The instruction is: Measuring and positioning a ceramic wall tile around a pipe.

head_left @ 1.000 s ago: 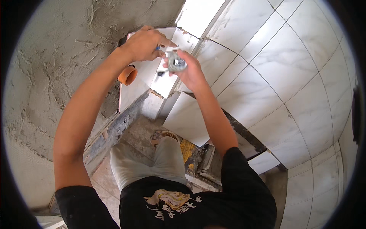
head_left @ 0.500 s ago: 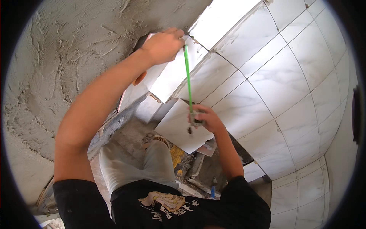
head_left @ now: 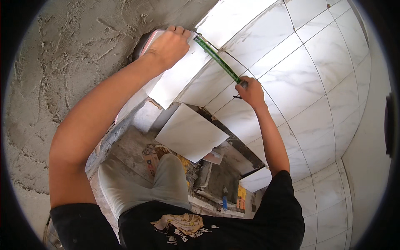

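My left hand is closed at the upper edge of a white tile, its fingers curled over the top. A green tape measure stretches from that tile's upper corner, beside my left fingers, down to the right across the tiled wall. Its case sits in my right hand, mostly hidden by the fingers, and a dark strap dangles under it. Whether the left fingers also pin the blade's end, I cannot tell.
Rough grey mortar covers the wall at left. Marbled white tiles line the right. Below my hands leans a loose square tile, above a dark mortar-stained tray and a blue-handled tool near my legs.
My right hand has moved up and to the right with the tape case, swinging the blade from near vertical to a diagonal. The left hand has shifted slightly left in view.
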Demonstrator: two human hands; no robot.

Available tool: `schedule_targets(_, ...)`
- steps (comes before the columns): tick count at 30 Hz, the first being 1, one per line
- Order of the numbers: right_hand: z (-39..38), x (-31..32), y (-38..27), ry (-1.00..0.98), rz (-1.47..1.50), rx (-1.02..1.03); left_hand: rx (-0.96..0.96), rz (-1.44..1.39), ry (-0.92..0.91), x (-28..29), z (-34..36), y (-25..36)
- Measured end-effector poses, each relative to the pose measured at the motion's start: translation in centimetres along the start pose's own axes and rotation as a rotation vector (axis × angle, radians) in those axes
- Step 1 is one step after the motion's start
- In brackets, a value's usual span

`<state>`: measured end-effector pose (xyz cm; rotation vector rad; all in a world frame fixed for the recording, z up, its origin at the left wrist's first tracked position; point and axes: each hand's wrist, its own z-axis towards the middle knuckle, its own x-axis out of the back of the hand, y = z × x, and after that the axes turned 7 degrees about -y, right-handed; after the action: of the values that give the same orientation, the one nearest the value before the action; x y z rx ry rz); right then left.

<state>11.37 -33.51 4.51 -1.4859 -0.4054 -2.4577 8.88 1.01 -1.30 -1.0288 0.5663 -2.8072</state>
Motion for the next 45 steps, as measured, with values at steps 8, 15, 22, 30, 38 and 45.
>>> schedule_targets(8, 1.7, 1.6, -1.3, 0.001, -0.133, 0.012, 0.008, -0.024, 0.038, -0.1, -0.1, 0.2)
schedule_targets(15, 2.9, 1.4, -0.5, 0.025, -0.172, 0.012, 0.011, -0.042, 0.064, -0.6, -0.1, 0.0)
schedule_targets(22, 2.5, 1.5, -0.5, -0.010, -0.160, -0.007, -0.013, -0.017, 0.057, -0.3, -0.3, 0.3)
schedule_targets(30, -1.5, -3.1, 0.0, -0.105, -0.030, 0.042, -0.016, -0.076, 0.041, -0.2, -0.1, -0.1)
schedule_targets(38, -9.6, -23.7, -3.4, -0.302, 0.156, 0.075, -0.018, 0.014, 0.084, -2.9, 1.5, 0.2)
schedule_targets(45, -11.1, -27.5, -3.6, -0.336, 0.151, -0.049, -0.041, 0.063, -0.106, 0.9, 0.3, 0.5)
